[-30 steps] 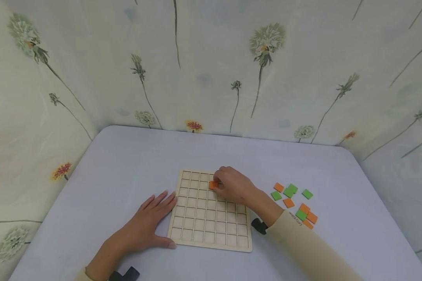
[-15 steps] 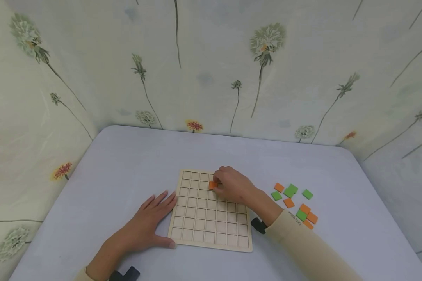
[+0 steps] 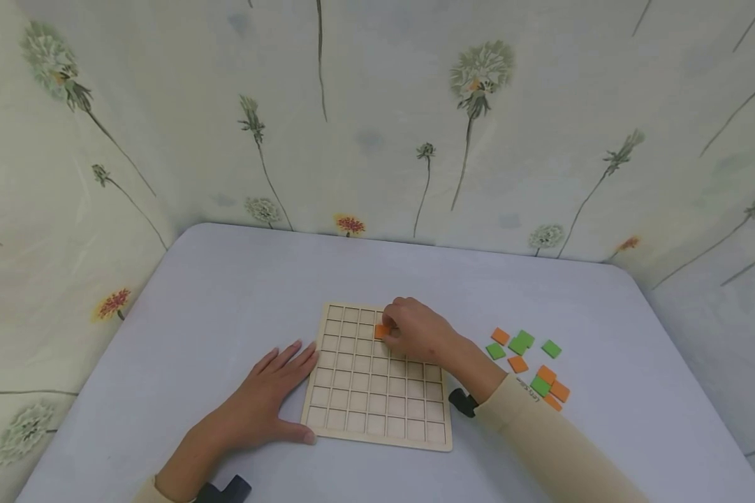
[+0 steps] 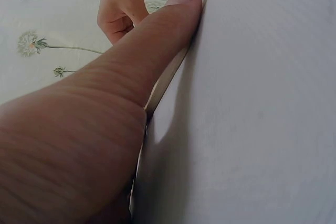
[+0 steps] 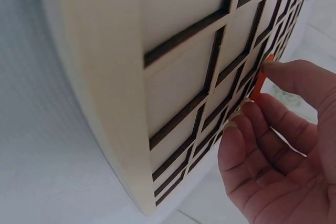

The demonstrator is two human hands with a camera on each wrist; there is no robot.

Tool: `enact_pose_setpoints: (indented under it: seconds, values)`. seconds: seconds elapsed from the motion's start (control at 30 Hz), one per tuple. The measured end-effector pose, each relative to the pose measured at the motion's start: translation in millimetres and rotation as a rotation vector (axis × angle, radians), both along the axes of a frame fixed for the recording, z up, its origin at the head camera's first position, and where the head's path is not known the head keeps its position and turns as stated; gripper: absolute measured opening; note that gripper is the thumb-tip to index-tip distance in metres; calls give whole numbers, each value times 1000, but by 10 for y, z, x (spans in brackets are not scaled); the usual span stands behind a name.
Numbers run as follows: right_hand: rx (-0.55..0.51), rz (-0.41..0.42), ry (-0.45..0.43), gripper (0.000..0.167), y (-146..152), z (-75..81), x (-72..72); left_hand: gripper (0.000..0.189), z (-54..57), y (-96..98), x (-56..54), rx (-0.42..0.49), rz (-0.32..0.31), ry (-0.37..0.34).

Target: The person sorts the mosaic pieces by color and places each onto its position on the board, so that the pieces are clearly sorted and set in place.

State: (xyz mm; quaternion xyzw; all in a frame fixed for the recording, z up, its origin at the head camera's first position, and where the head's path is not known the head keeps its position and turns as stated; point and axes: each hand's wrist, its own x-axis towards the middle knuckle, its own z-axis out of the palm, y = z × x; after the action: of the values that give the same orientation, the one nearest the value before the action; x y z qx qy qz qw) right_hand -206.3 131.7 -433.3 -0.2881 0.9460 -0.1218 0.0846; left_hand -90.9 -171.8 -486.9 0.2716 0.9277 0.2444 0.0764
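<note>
Since the right hand has its thumb and fingertips pinching an orange tile at the grid, I'd say the step rn is placing that tile in a cell. Tile's at the far part of the wooden board, 2nd row from the far edge and 4th col from the left afaict. Can't tell if it's sitting fully down in the cell or just resting on the ridges, bc the fingers cover part of it, and the right wrist view only gives it nearly edge-on.

Left hand isn't gripping anything: fingers straight, thumb stretched out wide, fingertips at the board's left edge and thumb at the near edge by the corner. Prob steadying the board, imo.

Next move, imho: square the tile up w/ the ridges, press it flat, then let go w/o dragging it out. After that it'd prob call for another piece from the loose tiles on the table, off to the right of the board. They're orange + green, and some overlap, so picking just 1 might be fiddly tbh.
</note>
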Motion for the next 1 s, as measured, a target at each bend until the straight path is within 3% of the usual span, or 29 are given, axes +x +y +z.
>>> enact_pose_setpoints:
  seconds: [1.0]
  values:
    - [-27,17,2,13,44,-40,-47,125,-22,14,-25,-2,-1,5]
